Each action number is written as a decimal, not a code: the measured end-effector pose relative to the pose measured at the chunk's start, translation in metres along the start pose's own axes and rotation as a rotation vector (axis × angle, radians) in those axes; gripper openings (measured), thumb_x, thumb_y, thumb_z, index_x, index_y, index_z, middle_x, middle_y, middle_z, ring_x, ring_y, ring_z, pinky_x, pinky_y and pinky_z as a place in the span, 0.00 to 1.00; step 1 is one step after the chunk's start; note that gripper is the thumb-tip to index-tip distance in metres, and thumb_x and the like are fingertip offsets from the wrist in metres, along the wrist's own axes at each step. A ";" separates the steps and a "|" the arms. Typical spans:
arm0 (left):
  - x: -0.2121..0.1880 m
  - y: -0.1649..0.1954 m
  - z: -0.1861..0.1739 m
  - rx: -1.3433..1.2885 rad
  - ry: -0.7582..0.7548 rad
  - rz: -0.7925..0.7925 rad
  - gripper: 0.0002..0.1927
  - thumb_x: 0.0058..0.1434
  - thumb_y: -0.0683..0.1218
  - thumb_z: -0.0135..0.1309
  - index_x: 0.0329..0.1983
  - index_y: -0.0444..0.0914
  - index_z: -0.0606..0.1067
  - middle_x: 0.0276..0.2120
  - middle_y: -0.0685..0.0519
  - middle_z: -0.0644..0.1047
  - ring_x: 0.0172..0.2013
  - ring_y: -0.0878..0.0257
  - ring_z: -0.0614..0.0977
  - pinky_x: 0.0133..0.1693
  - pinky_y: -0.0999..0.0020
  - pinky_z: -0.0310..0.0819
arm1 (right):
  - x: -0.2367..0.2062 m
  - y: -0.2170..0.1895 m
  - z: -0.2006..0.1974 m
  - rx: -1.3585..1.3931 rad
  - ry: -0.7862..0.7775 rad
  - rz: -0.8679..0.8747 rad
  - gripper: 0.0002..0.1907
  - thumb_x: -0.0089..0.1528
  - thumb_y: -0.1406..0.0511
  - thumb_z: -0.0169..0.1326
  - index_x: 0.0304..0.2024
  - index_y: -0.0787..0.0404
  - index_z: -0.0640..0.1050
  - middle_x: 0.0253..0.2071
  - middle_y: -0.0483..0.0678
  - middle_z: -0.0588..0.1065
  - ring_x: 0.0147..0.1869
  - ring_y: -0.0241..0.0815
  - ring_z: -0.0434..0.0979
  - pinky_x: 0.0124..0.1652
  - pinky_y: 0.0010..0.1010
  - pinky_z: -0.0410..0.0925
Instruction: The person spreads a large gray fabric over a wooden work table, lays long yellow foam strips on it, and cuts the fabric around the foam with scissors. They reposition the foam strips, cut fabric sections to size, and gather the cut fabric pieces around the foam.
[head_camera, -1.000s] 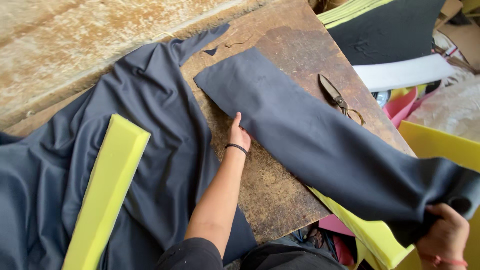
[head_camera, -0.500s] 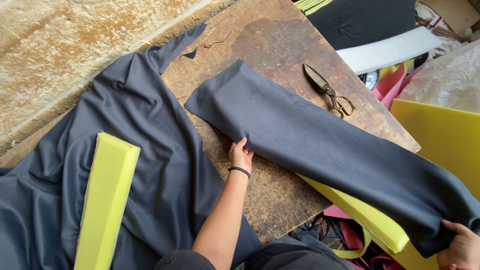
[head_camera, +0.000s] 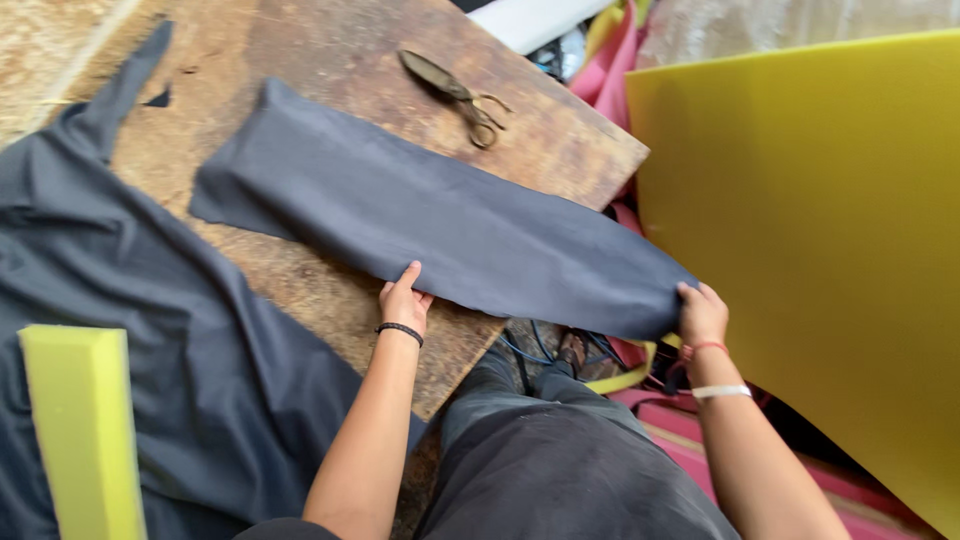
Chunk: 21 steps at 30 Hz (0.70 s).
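Nearest, at 6 o'clock: lap in dark grey trousers (head_camera: 560, 470), both forearms reaching up from it.

At 7 to 8 o'clock: yellow-green foam block (head_camera: 85, 425) lying on a large spread of dark grey cloth (head_camera: 150, 330), draped over the left part of the surface and hanging off its near edge.

Just left of centre: left hand (head_camera: 403, 298), black band at the wrist, fingers (head_camera: 408, 272) pressed flat on the near long edge of the folded dark grey fabric strip (head_camera: 430, 215); open rather than gripping, thumb resting on bare wood.

At 3 to 4 o'clock: right hand (head_camera: 702, 312), red and white bands at the wrist, fingers curled closed around the strip's right end, pinching it where it overhangs the surface's edge.

Strip itself: long, folded, lying slantwise across the middle of the worn wooden surface (head_camera: 330, 60), running from about 10 o'clock down to the right hand, left end loose and slightly ragged, touching the wood along most of its length.

Under the overhanging end, at 5 o'clock: blue cables and a yellow strap, partly hidden; pink material (head_camera: 690, 425) beside the right forearm.

At 3 o'clock, filling the right side: large yellow foam sheet (head_camera: 820, 220), standing tilted, just beside the right hand.

Farther, at 12 to 1 o'clock: old dark metal scissors (head_camera: 455, 95) lying on the wood, apart from the strip.

Farthest, at 1 o'clock: white sheet edge (head_camera: 530, 18) and pink fabric (head_camera: 615, 75) beyond the surface's far corner.
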<state>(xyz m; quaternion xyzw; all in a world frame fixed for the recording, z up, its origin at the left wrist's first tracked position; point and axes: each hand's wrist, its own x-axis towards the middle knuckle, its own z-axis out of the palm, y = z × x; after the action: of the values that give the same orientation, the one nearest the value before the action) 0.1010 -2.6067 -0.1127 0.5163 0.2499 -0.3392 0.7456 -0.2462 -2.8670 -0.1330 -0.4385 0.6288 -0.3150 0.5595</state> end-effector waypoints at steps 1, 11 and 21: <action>-0.008 -0.013 0.006 0.027 0.000 -0.006 0.15 0.63 0.40 0.59 0.51 0.39 0.71 0.49 0.50 0.77 0.48 0.55 0.79 0.50 0.54 0.76 | 0.001 -0.002 -0.002 -0.018 -0.066 -0.107 0.16 0.66 0.66 0.57 0.54 0.68 0.75 0.49 0.45 0.78 0.50 0.32 0.76 0.53 0.23 0.68; -0.031 -0.020 -0.001 0.054 0.043 0.199 0.17 0.64 0.40 0.55 0.57 0.36 0.73 0.54 0.49 0.77 0.52 0.57 0.79 0.51 0.57 0.77 | -0.054 0.013 -0.011 -0.145 -0.062 -0.330 0.10 0.73 0.65 0.54 0.47 0.69 0.72 0.37 0.45 0.70 0.40 0.31 0.65 0.41 0.24 0.65; -0.031 -0.029 -0.014 0.241 0.089 0.044 0.08 0.65 0.41 0.57 0.44 0.37 0.70 0.44 0.49 0.77 0.45 0.57 0.80 0.46 0.59 0.77 | -0.028 0.028 -0.011 -0.089 -0.205 0.236 0.13 0.69 0.60 0.53 0.35 0.62 0.75 0.27 0.43 0.71 0.29 0.37 0.68 0.31 0.31 0.65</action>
<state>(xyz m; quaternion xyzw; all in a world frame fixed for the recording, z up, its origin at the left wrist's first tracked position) 0.0588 -2.5930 -0.1122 0.6222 0.2285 -0.3271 0.6736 -0.2627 -2.8315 -0.1439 -0.4160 0.6288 -0.1725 0.6338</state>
